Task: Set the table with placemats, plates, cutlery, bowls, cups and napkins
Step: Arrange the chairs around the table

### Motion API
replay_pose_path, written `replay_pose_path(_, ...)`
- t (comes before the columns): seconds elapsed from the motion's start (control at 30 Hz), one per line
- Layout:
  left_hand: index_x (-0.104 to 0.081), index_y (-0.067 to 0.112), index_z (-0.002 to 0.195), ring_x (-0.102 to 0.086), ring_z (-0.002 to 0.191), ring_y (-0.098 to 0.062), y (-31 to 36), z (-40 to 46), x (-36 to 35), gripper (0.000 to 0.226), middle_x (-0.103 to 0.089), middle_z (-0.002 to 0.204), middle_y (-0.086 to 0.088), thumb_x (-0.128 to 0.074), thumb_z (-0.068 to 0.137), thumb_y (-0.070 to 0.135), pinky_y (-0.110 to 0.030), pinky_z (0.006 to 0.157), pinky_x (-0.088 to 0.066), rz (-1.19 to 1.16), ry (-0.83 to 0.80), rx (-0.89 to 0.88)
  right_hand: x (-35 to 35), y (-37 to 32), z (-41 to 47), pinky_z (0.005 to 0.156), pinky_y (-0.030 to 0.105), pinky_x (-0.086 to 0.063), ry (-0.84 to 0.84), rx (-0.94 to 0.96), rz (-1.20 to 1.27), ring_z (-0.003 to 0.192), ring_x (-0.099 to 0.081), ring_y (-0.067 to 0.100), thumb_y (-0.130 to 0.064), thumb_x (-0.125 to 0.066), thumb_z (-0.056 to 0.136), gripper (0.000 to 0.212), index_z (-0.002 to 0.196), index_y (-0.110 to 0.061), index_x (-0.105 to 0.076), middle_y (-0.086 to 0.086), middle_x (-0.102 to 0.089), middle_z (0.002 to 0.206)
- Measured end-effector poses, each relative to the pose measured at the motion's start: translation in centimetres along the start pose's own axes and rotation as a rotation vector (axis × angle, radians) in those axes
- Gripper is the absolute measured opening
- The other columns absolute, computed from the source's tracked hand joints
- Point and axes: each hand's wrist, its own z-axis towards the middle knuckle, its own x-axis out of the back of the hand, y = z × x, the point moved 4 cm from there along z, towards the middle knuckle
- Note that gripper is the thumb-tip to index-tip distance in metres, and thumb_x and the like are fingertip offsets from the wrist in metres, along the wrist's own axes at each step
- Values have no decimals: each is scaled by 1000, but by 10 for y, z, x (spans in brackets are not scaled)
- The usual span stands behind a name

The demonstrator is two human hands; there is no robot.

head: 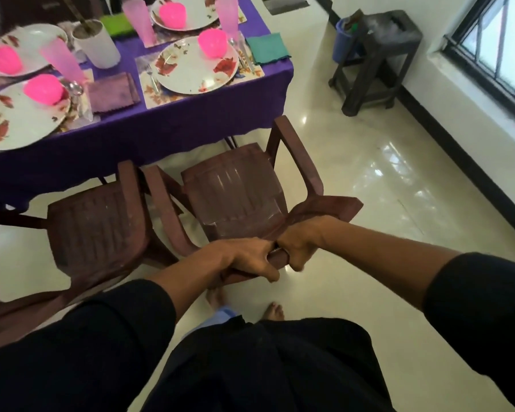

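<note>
Hands (275,257) both gripping brown chair (238,185) backrest, second chair (95,233) just beside, laid table (125,135) beyond

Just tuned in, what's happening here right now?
The person grips the top of a brown plastic chair's backrest with both hands, left hand and right hand side by side. The chair faces the purple-clothed table, beside a second chair. The table looks set: floral plates, pink bowls, cups, napkins.
</note>
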Motion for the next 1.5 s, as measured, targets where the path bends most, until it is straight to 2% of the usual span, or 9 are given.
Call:
replay_pose_path(0.1, -56, 30, 126, -66, 96, -15, 4, 0, 1, 53, -65, 110, 5, -76, 79, 45, -37, 88, -59, 18, 14, -9, -1, 3, 0, 77, 34, -55, 33, -2, -21, 86, -65, 25, -17, -66, 78, 25, 103, -17, -65, 8, -70, 102)
replay_pose_path(0.23, -55, 26, 133, -67, 104, -23, 5, -3, 15, 57, -65, 120, -1, -77, 83, 41, -45, 96, -58, 26, 24, 5, 10, 5, -2, 85, 38, -58, 74, 1, -27, 92, -66, 27, -14, -65, 79, 28, 107, -17, -67, 8, -70, 104)
replay_pose_path(0.4, -56, 22, 134, -67, 106, -26, 6, -9, 32, 56, -66, 122, -5, -77, 84, 36, -47, 97, -58, 39, 44, -3, 28, 3, -6, 79, 34, -56, 128, 12, -25, 89, -65, 27, -13, -59, 83, 27, 108, -17, -67, 8, -71, 103)
replay_pose_path(0.53, -55, 23, 133, -67, 103, -26, 7, -9, 30, 57, -65, 120, -6, -77, 83, 36, -48, 95, -59, 49, 46, 12, 25, 3, -6, 85, 40, -60, 143, 19, -28, 90, -67, 29, -16, -60, 83, 19, 101, -22, -62, 6, -70, 101)
replay_pose_path(0.83, -50, 19, 141, -64, 111, -32, 5, -15, 21, 62, -61, 130, -12, -77, 87, 32, -52, 99, -56, 56, -11, 18, 11, -2, 3, 82, 40, -61, 152, -3, -5, 88, -68, 28, -23, -62, 80, 29, 108, -19, -69, 5, -71, 102)
replay_pose_path(1.07, -48, 21, 141, -63, 111, -32, -4, -16, 24, 66, -60, 130, -11, -79, 84, 33, -53, 98, -56, 87, -16, -5, 15, -8, 9, 75, 37, -51, 158, -9, -27, 74, -54, 21, -25, -64, 77, 15, 91, -26, -59, -9, -52, 76)
replay_pose_path(1.27, -45, 26, 144, -63, 112, -33, -1, -14, 33, 74, -60, 133, -9, -81, 80, 36, -53, 99, -55, 128, 2, -20, 21, -9, 4, 86, 43, -51, 126, -21, -53, 85, -60, 27, -26, -63, 79, 19, 95, -30, -53, -3, -56, 86)
replay_pose_path(1.4, -44, 24, 146, -62, 113, -33, -3, -16, 34, 77, -59, 134, -9, -83, 80, 33, -50, 100, -54, 134, -5, -40, 24, -16, -2, 91, 48, -49, 141, -20, -35, 101, -65, 35, -26, -63, 80, 23, 100, -30, -51, 7, -67, 109)
replay_pose_path(1.5, -43, 24, 147, -60, 116, -31, -8, -17, 27, 79, -57, 137, -9, -84, 80, 31, -47, 103, -52, 141, 12, -55, 17, -23, -1, 97, 51, -47, 137, -16, -8, 103, -64, 36, -26, -63, 81, 26, 102, -30, -51, 8, -66, 108)
